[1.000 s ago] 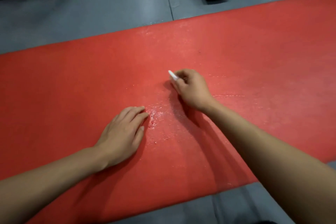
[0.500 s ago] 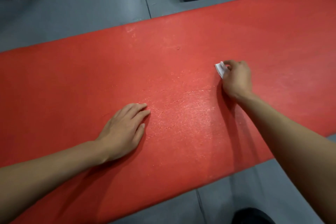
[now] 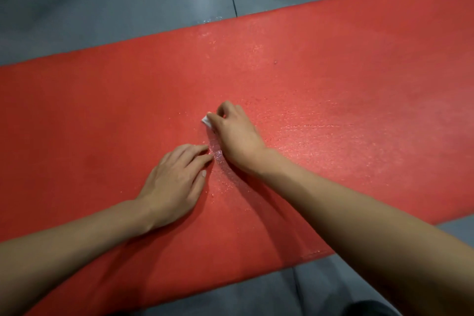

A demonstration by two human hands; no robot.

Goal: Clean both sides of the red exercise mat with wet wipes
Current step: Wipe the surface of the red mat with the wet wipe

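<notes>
One wadded white wipe (image 3: 206, 120), seemingly damp.

No readable txt, labels or nos. anywhere (mat surface plain)

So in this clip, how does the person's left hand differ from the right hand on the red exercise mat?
The left hand lies flat, fingers straight, holding nothing; the right hand is curled, pinching a small white wet wipe. The left hand rests on a drier-looking, matte part of the red exercise mat; the right hand sits where the surface glistens wet. The right hand reaches farther from the person than the left. Both are bare and touch the mat, close together.
</notes>
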